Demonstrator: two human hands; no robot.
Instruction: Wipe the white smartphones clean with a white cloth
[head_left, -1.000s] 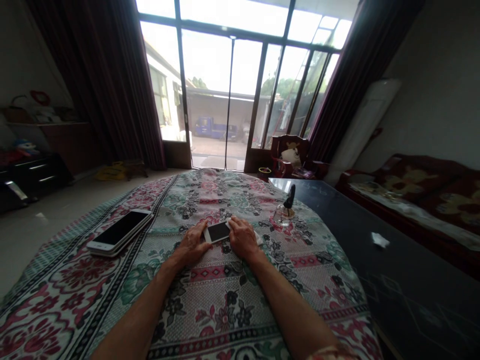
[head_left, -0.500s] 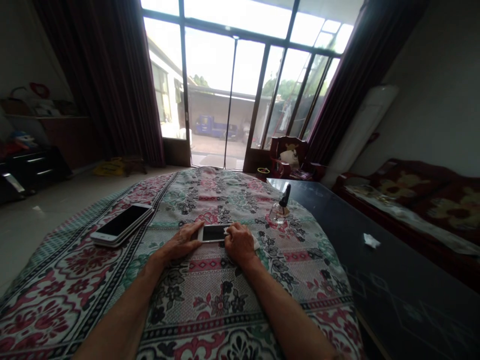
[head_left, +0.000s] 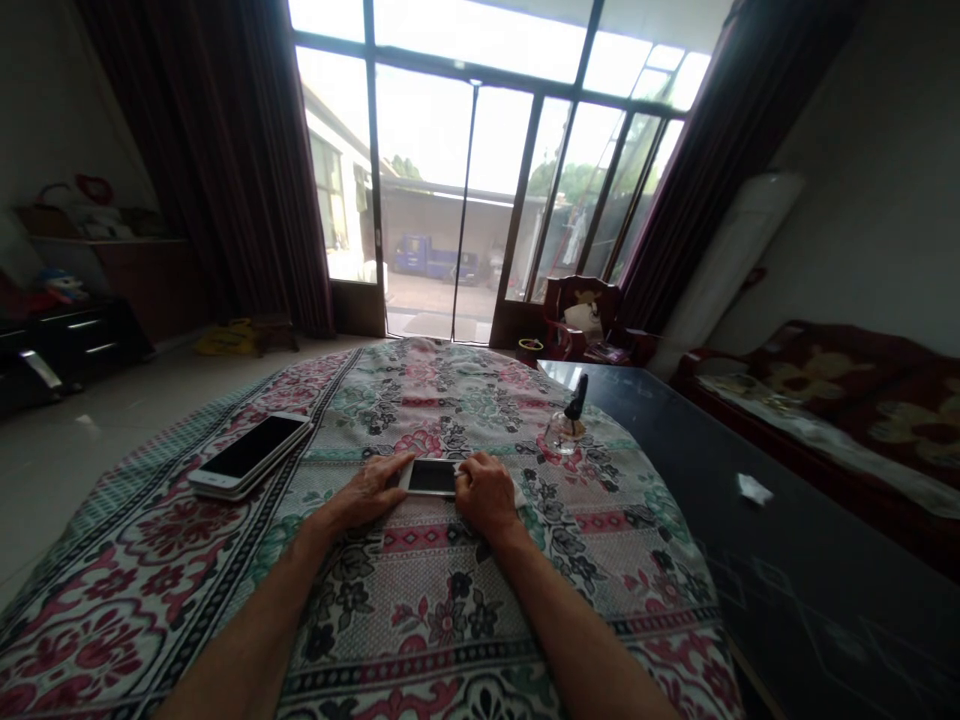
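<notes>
Touching what, those two hands?

A white smartphone [head_left: 430,477]; it lies flat, screen up, on the floral cloth [head_left: 420,590], between the person's left hand [head_left: 364,497] and right hand [head_left: 487,493].

And the fingers?

The left hand's fingers [head_left: 394,471] lie straight and open, their tips at the phone's left end; the right hand's fingers [head_left: 471,470] curl over its right end, though whether they grip it cannot be told.

What lies nearby?

Left of the hands, a stack of white smartphones [head_left: 250,453]; far and right of them, a small glass bottle [head_left: 564,435] with a black top; farther right, past the cloth's edge, a black table [head_left: 810,620] with a scrap of white tissue [head_left: 754,489] on it.
</notes>
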